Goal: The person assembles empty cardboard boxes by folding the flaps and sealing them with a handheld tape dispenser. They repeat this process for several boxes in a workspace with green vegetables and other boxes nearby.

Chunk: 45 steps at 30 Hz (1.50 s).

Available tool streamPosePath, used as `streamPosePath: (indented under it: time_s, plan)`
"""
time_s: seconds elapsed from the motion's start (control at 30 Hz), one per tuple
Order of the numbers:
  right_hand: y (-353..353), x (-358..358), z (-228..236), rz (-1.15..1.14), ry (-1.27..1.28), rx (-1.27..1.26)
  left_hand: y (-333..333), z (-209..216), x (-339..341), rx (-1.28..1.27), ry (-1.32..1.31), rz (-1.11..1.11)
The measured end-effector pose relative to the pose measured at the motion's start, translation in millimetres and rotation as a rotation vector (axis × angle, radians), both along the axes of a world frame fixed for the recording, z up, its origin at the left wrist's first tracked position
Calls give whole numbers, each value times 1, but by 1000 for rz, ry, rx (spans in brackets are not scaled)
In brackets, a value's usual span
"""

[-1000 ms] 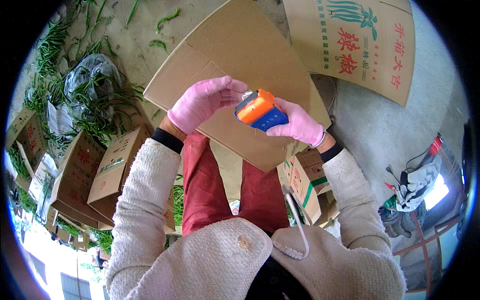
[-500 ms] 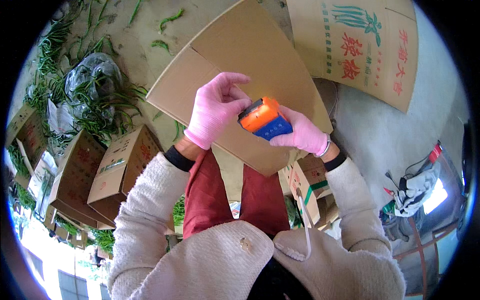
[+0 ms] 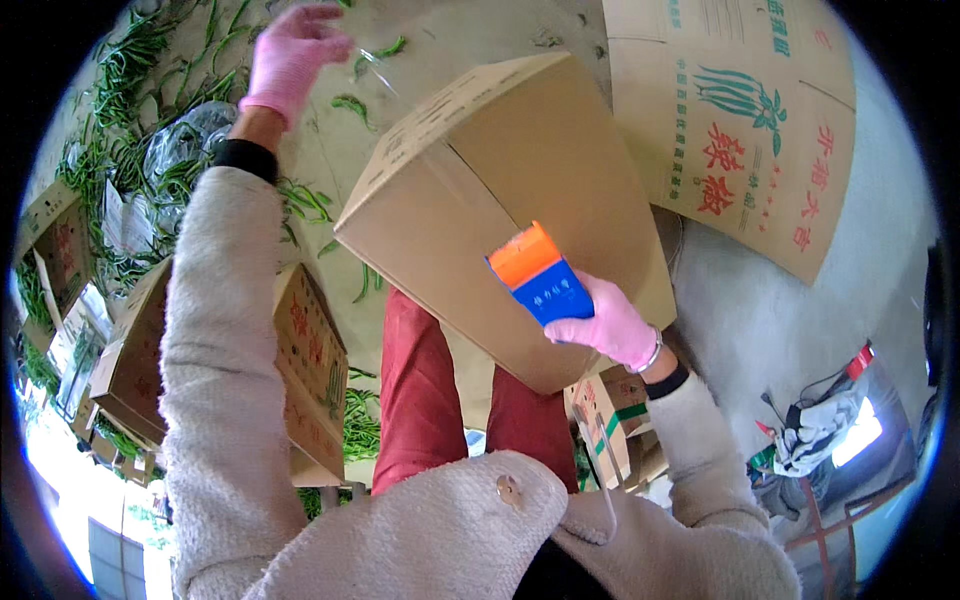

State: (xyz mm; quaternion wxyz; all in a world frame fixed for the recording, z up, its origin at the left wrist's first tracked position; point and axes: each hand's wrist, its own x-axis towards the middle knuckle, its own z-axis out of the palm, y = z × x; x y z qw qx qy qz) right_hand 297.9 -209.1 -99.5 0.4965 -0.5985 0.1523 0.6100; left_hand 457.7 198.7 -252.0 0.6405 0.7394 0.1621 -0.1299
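Observation:
My right hand point(image 3: 612, 325), in a pink glove, grips an orange and blue tape dispenser point(image 3: 543, 275) over the front of a brown cardboard box point(image 3: 580, 150). My left hand point(image 3: 295, 60), also gloved in pink, is raised at the far left beyond the box, its fingers bent together. A thin, shiny strip of clear tape point(image 3: 380, 75) shows faintly beside it, running toward the dispenser; most of its length is too transparent to follow. The box stands tilted in the view before my legs, its flaps meeting along a seam.
A flattened printed carton point(image 3: 735, 130) lies at the far right. Green chili peppers point(image 3: 130, 75) are strewn over the floor at the left, around a clear plastic bag point(image 3: 190, 135). Open cartons point(image 3: 310, 370) stand at the left. A grey cloth bundle point(image 3: 820, 435) lies at the right.
My left hand has moved from the dispenser's mouth out to the far left, with clear tape trailing. The dispenser has tilted and dropped slightly nearer. The box has turned, showing its printed side.

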Motion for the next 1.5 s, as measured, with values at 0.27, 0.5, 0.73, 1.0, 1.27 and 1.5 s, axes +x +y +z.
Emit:
streamPosePath:
  time_s: [0.27, 0.5, 0.73, 1.0, 1.27, 1.5]
  plan:
    - [5, 5, -2, 33, -85, -67, -85, -114, -70, -36, 123, -145]
    - [1, 3, -3, 35, -69, -122, -96, -104, -74, 682, 42, -594]
    - [2, -1, -4, 8, -104, -103, -80, -126, -75, 1087, 282, -689]
    - [1, 3, -2, 0, -101, -73, -132, -99, -45, -227, 112, -618]
    - [5, -8, -9, -61, -128, 31, -118, 10, -41, 449, -288, -359]
    - [-20, -19, -1, -25, -161, 84, -131, 10, -92, 575, -296, -380]
